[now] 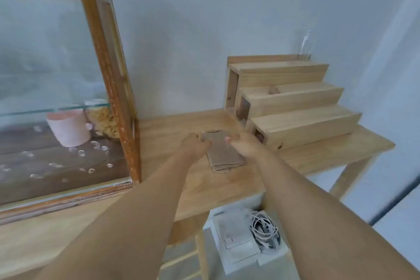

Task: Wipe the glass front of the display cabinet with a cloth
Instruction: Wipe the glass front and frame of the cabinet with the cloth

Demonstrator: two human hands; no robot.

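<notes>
Both hands are at the far end of a folded tan cloth lying on the wooden table, just right of the display cabinet. The left hand is curled at the cloth's far left corner and the right hand pinches its far right corner; each appears to grasp the fabric, though finger contact is partly hidden. Judged step: taking up the cloth. Recommended: lift by both corners, keep it bunched into a flat pad, then carry it left to the glass front, which looks hazy. Inside the cabinet, beneath a glass shelf, stands a pink pot; contents not visible. Right of the cloth, a stepped wooden stand shows open end compartments, contents indistinct.
</notes>
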